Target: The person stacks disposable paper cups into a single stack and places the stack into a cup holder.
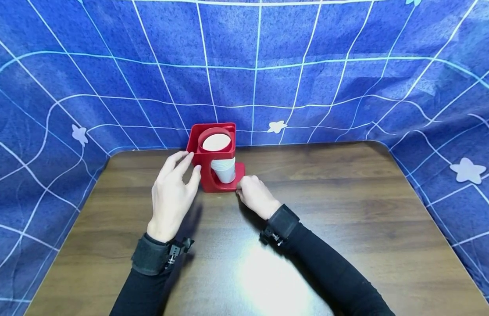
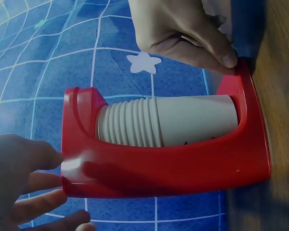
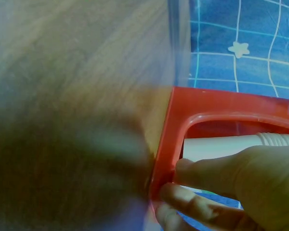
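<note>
A red cup holder (image 1: 206, 176) stands upright near the far edge of the wooden table (image 1: 347, 197), with a stack of white paper cups (image 1: 223, 170) inside it. My left hand (image 1: 190, 163) lies against the holder's upper left side with fairly straight fingers. In the left wrist view those fingertips (image 2: 52, 158) touch the holder (image 2: 164, 168) at its top end beside the cups (image 2: 188, 120). My right hand (image 1: 244, 185) grips the holder's base at the front right. The right wrist view shows its fingers (image 3: 207, 173) curled round the base (image 3: 167, 139).
A blue cloth (image 1: 307, 66) with white lines and stars hangs behind and around the table. The table's rounded far corners lie left and right of the holder. A bright light patch shines on the near middle of the wood.
</note>
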Motion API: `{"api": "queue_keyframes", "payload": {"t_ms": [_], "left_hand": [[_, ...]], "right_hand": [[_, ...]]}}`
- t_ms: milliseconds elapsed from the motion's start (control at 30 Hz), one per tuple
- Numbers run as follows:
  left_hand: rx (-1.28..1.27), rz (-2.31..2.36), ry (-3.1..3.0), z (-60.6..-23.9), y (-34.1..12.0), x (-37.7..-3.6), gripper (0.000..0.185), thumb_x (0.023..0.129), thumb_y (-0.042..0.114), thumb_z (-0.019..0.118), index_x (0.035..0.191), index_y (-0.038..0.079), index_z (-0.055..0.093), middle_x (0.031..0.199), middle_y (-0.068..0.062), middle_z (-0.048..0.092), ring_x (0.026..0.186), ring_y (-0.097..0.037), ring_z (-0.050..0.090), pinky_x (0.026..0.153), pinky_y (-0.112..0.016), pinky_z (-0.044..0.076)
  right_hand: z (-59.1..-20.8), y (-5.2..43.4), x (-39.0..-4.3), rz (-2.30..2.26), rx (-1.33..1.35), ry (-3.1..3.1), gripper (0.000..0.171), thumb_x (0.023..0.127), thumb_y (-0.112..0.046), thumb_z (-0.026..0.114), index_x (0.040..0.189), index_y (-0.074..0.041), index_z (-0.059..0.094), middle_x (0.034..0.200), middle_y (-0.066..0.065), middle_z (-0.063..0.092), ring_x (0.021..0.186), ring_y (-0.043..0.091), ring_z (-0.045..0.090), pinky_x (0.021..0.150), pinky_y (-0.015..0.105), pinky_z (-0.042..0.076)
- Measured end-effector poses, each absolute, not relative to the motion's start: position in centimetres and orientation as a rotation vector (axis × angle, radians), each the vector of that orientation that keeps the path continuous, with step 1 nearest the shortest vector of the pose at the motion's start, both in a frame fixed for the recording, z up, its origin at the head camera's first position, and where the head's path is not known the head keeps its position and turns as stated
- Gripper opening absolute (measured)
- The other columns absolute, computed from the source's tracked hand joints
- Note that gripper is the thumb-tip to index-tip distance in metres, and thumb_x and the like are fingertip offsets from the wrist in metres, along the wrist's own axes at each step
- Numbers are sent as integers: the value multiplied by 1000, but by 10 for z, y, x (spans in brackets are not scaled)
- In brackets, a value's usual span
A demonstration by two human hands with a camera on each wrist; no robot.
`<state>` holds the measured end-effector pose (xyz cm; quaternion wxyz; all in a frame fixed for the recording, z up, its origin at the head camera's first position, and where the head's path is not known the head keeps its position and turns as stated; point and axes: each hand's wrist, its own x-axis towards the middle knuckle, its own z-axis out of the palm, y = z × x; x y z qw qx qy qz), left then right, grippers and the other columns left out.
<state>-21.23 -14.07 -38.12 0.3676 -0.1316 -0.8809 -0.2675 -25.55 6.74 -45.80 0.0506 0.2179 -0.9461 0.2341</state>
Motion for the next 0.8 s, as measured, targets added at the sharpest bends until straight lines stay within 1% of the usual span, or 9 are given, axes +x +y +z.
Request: {"api": "queue_keyframes", "payload": {"t_ms": [133,233,333,433,533,700,800], "left_hand": [[-360,-676,-2337,-382,-140,-215,47,94,19,73,138,2,64,139,-16,61,126,-33,62,90,-55,58],[-384,-678,-2395,-383,-140,-218,56,94,21,74,143,1,58,148,-18,54,132,-35,56,97,-57,55],[-395,-676,-2433,-385,-139,-220,61,94,23,74,147,0,53,154,-18,49,132,-40,55,99,-59,53],[-394,-675,-2453,-385,-138,-221,63,94,24,74,149,2,51,157,-16,46,126,-44,57,94,-61,54],[-391,-672,-2464,-385,-138,-221,63,95,25,73,150,3,51,159,-15,45,122,-44,58,89,-62,55],[-392,-671,-2483,-386,-137,-221,61,95,24,72,149,4,52,161,-14,43,120,-45,58,83,-63,57],[-404,-669,-2513,-387,-136,-222,61,94,23,73,148,3,52,164,-14,39,118,-46,58,80,-64,57]], "right_hand": [[-457,67,-257,677,658,-2873,21,90,-3,71,70,-12,72,73,5,70,80,27,70,73,42,57],[-458,66,-259,634,660,-2861,15,89,-6,73,75,-11,74,79,8,72,88,30,70,83,44,56],[-458,65,-261,600,652,-2862,8,89,-9,75,81,-9,76,86,11,74,93,32,69,91,48,53],[-457,65,-263,580,624,-2884,5,90,-13,75,87,-9,78,92,12,75,97,33,67,92,49,50],[-458,65,-266,554,612,-2908,7,91,-15,75,91,-9,78,94,12,75,98,32,67,91,48,49],[-459,66,-271,530,616,-2925,8,91,-16,74,87,-9,75,91,11,75,98,30,69,93,47,48],[-460,66,-274,545,596,-2951,8,91,-17,75,90,-9,74,93,13,75,99,31,70,94,47,47]]}}
